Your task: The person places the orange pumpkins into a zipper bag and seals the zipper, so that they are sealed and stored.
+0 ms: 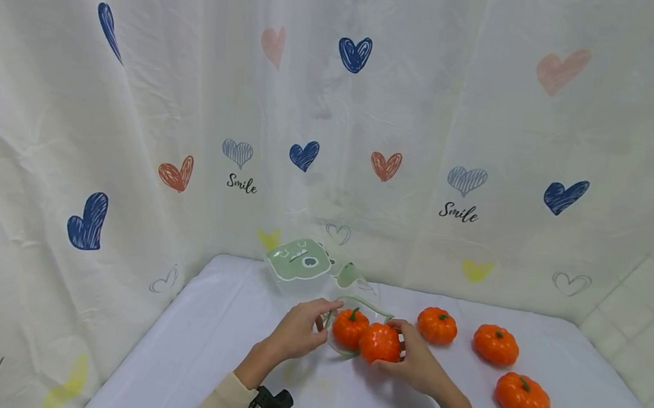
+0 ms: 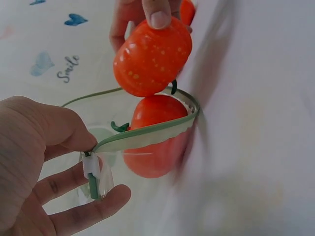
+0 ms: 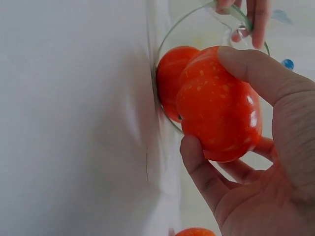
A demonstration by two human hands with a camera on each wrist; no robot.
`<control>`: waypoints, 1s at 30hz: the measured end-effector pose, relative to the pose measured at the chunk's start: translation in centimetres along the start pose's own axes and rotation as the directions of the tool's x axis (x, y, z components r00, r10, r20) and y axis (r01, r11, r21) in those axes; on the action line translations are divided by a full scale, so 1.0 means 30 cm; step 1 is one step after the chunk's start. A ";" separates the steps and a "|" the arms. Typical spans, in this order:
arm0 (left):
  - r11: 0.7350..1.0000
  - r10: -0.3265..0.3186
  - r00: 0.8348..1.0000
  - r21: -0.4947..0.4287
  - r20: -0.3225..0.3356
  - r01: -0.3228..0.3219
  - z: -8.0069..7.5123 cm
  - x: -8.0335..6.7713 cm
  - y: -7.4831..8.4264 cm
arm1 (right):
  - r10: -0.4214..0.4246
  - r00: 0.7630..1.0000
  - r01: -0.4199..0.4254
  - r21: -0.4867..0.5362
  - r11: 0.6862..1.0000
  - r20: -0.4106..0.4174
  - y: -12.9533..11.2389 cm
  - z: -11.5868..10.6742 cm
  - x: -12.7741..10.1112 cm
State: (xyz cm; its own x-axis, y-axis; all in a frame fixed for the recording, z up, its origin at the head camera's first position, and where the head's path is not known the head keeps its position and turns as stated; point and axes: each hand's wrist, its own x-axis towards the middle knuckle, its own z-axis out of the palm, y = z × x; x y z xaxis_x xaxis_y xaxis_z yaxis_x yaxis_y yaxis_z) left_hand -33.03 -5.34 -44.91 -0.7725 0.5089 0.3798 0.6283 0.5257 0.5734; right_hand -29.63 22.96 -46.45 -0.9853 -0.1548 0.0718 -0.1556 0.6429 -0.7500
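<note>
A clear zip pouch (image 2: 147, 132) with green trim and a green cartoon print lies with its mouth apart toward me. My left hand (image 1: 301, 328) pinches the pouch's edge near the zip slider (image 2: 90, 166). Inside the pouch sits one orange toy pumpkin (image 1: 349, 328) with a green stem. My right hand (image 1: 415, 363) grips a second toy pumpkin (image 1: 380, 344), thumb on one side and fingers on the other, at the pouch's mouth. In the left wrist view this held pumpkin (image 2: 152, 56) is right beside the one inside; whether they touch I cannot tell.
Three more toy pumpkins rest on the white-covered table at the right: one near the pouch (image 1: 437, 326), one farther right (image 1: 495, 345), one closer to me (image 1: 523, 400). A pale curtain (image 1: 406, 120) printed with hearts hangs behind the table (image 1: 183, 341).
</note>
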 end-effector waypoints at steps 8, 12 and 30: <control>1.000 0.005 1.000 0.007 0.022 -0.006 0.016 0.008 0.009 | -0.011 0.999 0.013 0.044 0.999 -0.030 -0.020 0.042 0.005; 1.000 0.019 1.000 0.014 0.013 -0.019 0.019 0.007 0.008 | -0.018 0.998 0.020 0.024 1.000 -0.062 -0.034 0.066 0.009; 1.000 0.021 1.000 0.016 -0.013 -0.020 0.017 0.003 -0.004 | 0.049 0.980 -0.051 -0.007 0.999 -0.195 -0.087 0.143 0.059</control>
State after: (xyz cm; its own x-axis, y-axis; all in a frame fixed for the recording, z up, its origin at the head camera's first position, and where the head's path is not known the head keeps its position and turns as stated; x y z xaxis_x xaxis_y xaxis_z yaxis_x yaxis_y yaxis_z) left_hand -33.12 -5.01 -45.32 -0.7605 0.5111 0.4007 0.6454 0.5261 0.5539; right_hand -30.67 17.80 -47.20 -0.9865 0.0260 0.1614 -0.1051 0.6552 -0.7481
